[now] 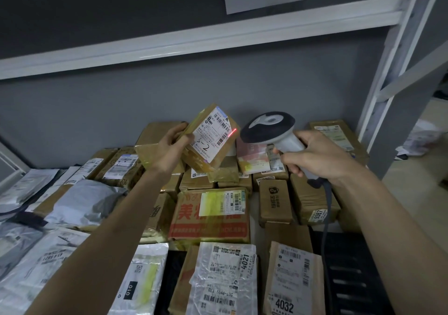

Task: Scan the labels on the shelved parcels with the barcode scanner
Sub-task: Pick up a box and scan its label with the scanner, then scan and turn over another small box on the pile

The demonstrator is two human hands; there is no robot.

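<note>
My left hand [171, 148] grips a small brown taped parcel [213, 149] and holds it tilted above the pile, its white label [213, 131] turned toward the scanner. The label carries barcodes and a handwritten "3-2". My right hand [312, 155] grips the handle of a grey and white barcode scanner [269, 129], whose head points left at the parcel. A short red scan line [232, 133] falls on the label's right edge, next to a barcode. The scanner's grey cable [327, 208] hangs down past my right wrist.
Many brown boxes and grey plastic mailers cover the shelf below, among them a red-printed carton [211, 217] and bags marked 4021 [225, 273] and 4032 [293, 283]. A white shelf beam [194, 40] runs overhead. A white upright post [388, 77] stands at right.
</note>
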